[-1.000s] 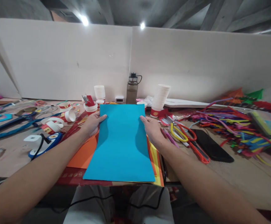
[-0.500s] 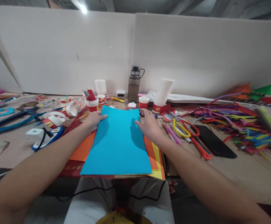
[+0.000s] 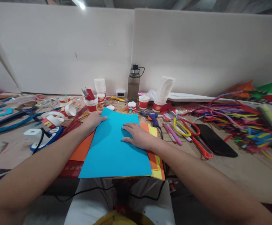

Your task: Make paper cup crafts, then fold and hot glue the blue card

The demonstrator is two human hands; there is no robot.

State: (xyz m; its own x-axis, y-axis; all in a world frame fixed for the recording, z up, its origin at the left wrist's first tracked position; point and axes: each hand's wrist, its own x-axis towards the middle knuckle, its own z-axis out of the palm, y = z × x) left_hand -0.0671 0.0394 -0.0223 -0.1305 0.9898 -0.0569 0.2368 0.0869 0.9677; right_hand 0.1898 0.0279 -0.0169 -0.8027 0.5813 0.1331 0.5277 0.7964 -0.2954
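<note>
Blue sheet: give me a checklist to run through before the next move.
1. Left hand gripping the sheet: ok, at the left edge near the far corner.
2. Right hand on the sheet: ok, fingers spread over its right part.
3. Sheet flat: not ok, the far left looks raised.
4. Edges lined up with the paper below: not ok, orange paper shows past the left edge, yellow paper past the right.
5. Glue gun cold: cannot tell.
6. Phone clear: ok, apart to the right.
</note>
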